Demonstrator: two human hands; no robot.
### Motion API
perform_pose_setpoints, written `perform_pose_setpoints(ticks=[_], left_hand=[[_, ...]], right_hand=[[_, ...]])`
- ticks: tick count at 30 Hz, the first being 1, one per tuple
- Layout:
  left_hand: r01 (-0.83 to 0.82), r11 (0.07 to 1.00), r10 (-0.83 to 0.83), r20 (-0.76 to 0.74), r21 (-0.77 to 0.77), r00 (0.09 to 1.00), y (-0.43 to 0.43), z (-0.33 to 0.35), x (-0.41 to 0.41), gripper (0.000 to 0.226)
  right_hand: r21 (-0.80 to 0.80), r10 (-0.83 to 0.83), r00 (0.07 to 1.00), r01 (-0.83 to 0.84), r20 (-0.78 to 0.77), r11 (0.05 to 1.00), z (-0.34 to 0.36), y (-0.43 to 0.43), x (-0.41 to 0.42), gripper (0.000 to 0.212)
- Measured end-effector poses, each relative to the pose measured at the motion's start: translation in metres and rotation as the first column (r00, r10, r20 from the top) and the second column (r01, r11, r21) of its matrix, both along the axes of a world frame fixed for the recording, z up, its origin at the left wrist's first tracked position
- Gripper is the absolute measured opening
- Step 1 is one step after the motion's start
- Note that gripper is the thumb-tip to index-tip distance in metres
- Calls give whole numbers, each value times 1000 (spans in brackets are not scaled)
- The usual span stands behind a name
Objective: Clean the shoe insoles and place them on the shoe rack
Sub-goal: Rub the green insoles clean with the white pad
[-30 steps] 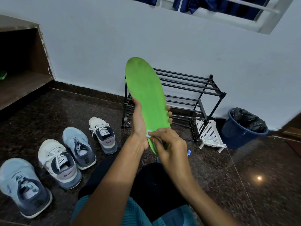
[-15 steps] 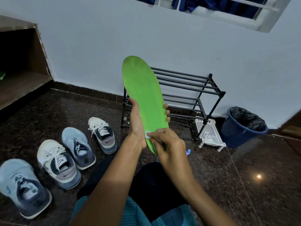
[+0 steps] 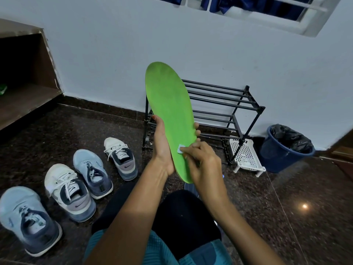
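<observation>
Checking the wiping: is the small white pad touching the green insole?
Touching. The head view shows the right hand holding the white pad flat on the green insole, no gap between.

Home entryway: shoe rack (image 3: 219, 111) by white wall, sneakers (image 3: 72, 190) on granite floor, lined bin (image 3: 286, 148).

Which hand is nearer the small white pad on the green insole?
Right. The right hand pinches the small white pad against the green insole. The left hand grips the insole's edges, its palm just left of the pad.
</observation>
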State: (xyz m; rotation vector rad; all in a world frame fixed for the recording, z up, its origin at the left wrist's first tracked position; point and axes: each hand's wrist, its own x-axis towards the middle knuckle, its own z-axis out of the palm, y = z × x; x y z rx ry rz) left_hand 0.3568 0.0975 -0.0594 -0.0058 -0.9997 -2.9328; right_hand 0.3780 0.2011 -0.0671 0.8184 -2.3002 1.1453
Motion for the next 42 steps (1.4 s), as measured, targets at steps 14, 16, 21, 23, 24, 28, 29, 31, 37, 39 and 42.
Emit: perform_pose_setpoints(ticks=[14, 16, 21, 23, 24, 28, 29, 31, 37, 39, 42], left_hand=[[6, 1000, -6, -7, -19, 1000, 2, 0, 0, 91], [-3, 1000, 3, -5, -16, 1000, 3, 0, 1, 90], [-26, 1000, 26, -4, 7, 1000, -1, 1, 1, 91], [-15, 1000, 15, -7, 20, 1000, -1, 1, 0, 91], [-9, 1000, 9, -8, 21, 1000, -1, 1, 1, 91], [36, 999, -36, -6, 1, 999, 2, 1, 1, 94], [41, 999, -41, -3, -6, 999, 2, 1, 1, 94], [38, 999, -38, -1, -13, 999, 3, 1, 1, 92], [13, 1000, -14, 5, 8, 1000, 1, 1, 1, 93], [22, 998, -22, 5, 51, 1000, 0, 2, 1, 93], [35, 995, -36, 10, 89, 999, -1, 3, 1, 94]], right_hand=[[29, -121, 992, 122, -36, 992, -1, 8, -6, 19], [32, -125, 991, 126, -45, 991, -4, 6, -7, 19], [-4, 2, 999, -2, 42, 1000, -11, 11, 10, 20], [-2, 38, 997, -38, 61, 999, -12, 14, 18, 21], [6, 40, 997, -40, 60, 999, -12, 15, 19, 21], [18, -51, 999, 51, 4, 999, -5, 14, 5, 20], [10, -87, 996, 87, -13, 996, -2, 12, 1, 20], [-3, -133, 991, 133, -28, 991, 0, 8, -5, 21], [-19, -50, 999, 50, 13, 999, -7, 5, 7, 20], [-22, 8, 998, -7, 55, 1000, -8, 7, 18, 21], [13, 25, 998, -26, 58, 1000, -7, 8, 24, 22]])
